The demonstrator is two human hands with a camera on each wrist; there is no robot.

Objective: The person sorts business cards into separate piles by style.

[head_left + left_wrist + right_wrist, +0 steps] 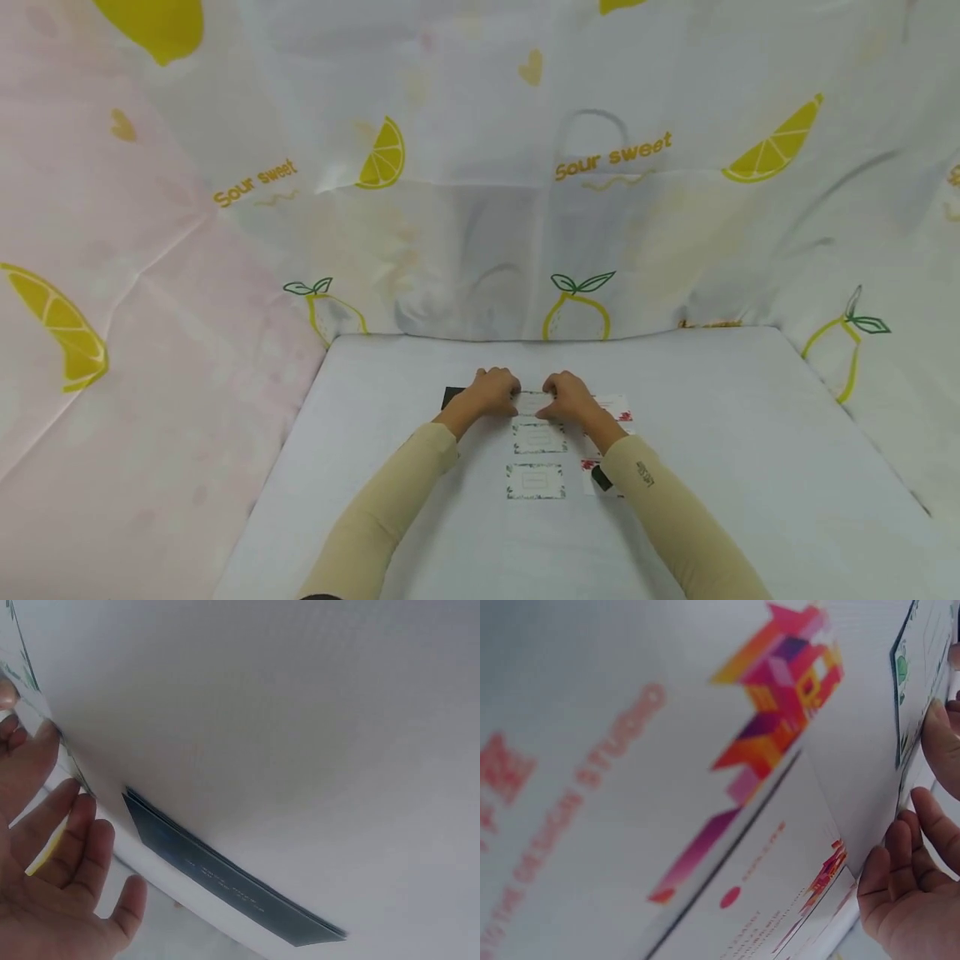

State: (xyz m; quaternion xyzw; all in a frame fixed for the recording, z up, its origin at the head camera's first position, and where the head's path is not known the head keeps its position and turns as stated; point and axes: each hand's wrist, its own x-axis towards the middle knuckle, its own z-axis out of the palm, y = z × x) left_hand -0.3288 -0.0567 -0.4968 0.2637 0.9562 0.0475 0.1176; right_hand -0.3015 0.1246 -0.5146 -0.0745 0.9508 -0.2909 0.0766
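Fingers of the left hand (491, 392) and right hand (570, 398) hold the farthest leaf-bordered card (534, 405) by its two short ends, thumb at the near corner and forefinger at the far corner on each side; whether the card is lifted at all, cannot tell. Its long axis runs left to right, from hand to hand, its long edges facing near and far. It heads a column: middle leaf-bordered card (538, 437) just nearer, then nearest leaf-bordered card (536, 481), both flat, long axes likewise left to right. Just beside the left hand: dark stack (225, 870) with small light lettering, partly hidden in the head view. Right of the column, red-printed cards (618, 406), partly covered by the right arm. All on the white table (750, 417); lemon-patterned cloth (465, 233) behind.
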